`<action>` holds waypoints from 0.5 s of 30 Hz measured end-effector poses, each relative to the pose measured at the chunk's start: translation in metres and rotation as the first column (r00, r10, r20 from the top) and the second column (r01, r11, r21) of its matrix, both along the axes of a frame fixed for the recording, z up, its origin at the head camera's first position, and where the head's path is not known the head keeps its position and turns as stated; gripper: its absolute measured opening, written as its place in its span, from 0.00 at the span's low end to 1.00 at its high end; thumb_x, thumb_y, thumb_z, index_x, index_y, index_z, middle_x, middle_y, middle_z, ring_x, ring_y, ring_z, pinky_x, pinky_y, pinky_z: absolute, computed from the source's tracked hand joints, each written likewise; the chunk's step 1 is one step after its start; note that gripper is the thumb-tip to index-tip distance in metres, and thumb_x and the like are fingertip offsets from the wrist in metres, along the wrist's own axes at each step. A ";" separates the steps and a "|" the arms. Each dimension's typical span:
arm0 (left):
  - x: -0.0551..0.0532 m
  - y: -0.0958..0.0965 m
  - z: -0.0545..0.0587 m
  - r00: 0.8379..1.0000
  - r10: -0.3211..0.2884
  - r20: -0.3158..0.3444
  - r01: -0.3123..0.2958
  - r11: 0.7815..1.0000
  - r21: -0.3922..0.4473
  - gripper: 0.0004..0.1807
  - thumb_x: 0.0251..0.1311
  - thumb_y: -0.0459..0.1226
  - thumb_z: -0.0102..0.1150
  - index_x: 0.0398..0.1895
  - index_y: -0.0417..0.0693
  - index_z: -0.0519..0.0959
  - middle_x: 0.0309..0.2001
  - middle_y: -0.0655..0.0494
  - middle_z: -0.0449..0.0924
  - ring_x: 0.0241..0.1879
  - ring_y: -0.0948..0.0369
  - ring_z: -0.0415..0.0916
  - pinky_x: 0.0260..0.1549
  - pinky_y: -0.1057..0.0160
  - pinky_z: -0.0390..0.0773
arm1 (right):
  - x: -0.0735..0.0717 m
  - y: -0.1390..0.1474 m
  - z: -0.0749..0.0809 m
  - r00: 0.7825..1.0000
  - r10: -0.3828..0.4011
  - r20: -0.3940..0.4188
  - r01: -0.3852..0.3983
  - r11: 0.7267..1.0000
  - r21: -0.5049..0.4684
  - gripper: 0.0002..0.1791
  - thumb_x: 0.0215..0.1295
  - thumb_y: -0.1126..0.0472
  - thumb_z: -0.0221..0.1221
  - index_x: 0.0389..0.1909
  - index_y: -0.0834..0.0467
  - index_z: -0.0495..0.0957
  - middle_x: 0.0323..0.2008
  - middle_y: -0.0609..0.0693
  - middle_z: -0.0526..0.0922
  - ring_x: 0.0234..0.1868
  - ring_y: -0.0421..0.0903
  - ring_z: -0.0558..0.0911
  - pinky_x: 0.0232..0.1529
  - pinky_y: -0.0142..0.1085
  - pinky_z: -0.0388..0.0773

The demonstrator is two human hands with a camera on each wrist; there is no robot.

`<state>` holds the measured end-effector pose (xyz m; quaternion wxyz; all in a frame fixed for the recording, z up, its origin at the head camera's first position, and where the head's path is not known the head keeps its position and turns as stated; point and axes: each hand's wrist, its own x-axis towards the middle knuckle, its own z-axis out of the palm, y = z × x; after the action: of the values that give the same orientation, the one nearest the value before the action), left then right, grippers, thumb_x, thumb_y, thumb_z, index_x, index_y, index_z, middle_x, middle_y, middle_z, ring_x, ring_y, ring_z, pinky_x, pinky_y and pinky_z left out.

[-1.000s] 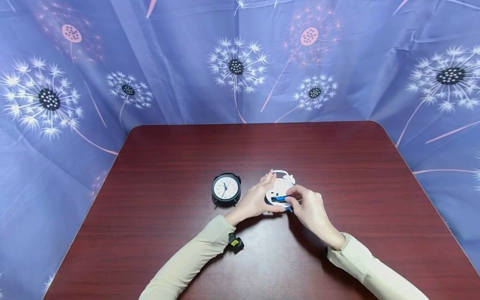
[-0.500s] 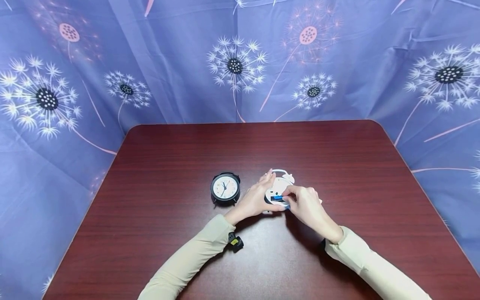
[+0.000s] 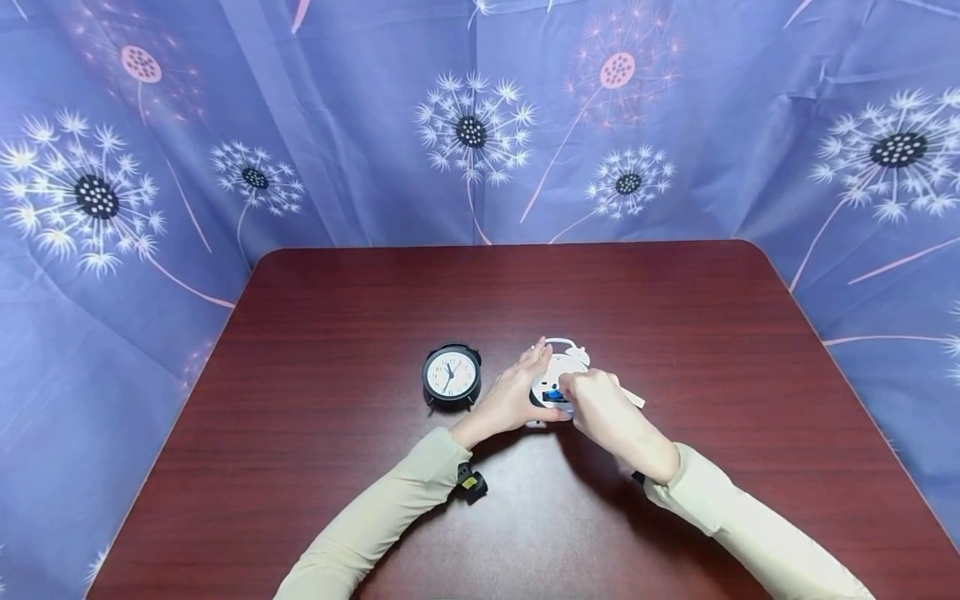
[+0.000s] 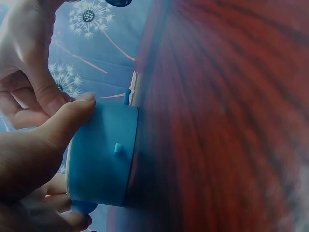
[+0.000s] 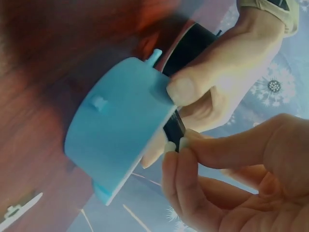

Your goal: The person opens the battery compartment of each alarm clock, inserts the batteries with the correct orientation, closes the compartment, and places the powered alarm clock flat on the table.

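A light-blue alarm clock (image 5: 120, 111) lies face down, its white back (image 3: 566, 367) turned up and a dark battery compartment showing. My left hand (image 3: 517, 392) grips the clock's side, thumb (image 4: 72, 116) along the near edge and fingers round the far side. My right hand (image 3: 611, 417) is bent over the back. Its thumb and fingertips pinch the end of a battery (image 5: 175, 126) at the compartment; it looks blue in the head view and dark in the right wrist view. Part of the compartment is hidden under my right hand.
A black alarm clock (image 3: 452, 375) lies face up to the left of my left hand. Just right of my right hand, a small white flat piece (image 3: 633, 398) lies on the reddish-brown table (image 3: 360, 308). A blue dandelion-print curtain (image 3: 360, 125) hangs behind the table.
My right hand has shifted slightly left and turned over the compartment, with the battery moving left too. The white flat piece has come into sight beside it. My left hand stays on the clock.
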<state>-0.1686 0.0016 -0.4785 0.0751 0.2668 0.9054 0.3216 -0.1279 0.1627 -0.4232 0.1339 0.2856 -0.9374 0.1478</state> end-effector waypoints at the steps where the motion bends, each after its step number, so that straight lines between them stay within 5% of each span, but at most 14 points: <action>1: 0.000 0.000 0.000 1.000 0.001 0.000 -0.001 1.000 -0.005 0.58 0.48 0.56 0.71 0.76 0.45 0.49 0.78 0.48 0.43 0.76 0.49 0.48 0.69 0.44 0.59 | 0.000 0.000 0.001 1.000 -0.004 0.009 0.004 1.000 0.004 0.20 0.34 0.82 0.57 0.12 0.54 0.62 0.11 0.42 0.63 0.17 0.39 0.62 0.19 0.37 0.64; 15: 0.001 0.001 0.001 1.000 0.001 -0.011 -0.001 1.000 -0.009 0.58 0.49 0.54 0.71 0.76 0.42 0.49 0.77 0.45 0.44 0.75 0.47 0.48 0.66 0.42 0.62 | -0.002 -0.006 0.005 0.999 0.000 0.041 -0.004 0.992 0.122 0.15 0.37 0.80 0.62 0.14 0.57 0.71 0.12 0.46 0.71 0.17 0.46 0.75 0.20 0.43 0.74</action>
<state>-0.1680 0.0030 -0.4772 0.0712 0.2676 0.9074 0.3161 -0.1302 0.1565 -0.4185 0.0970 0.2912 -0.9469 0.0959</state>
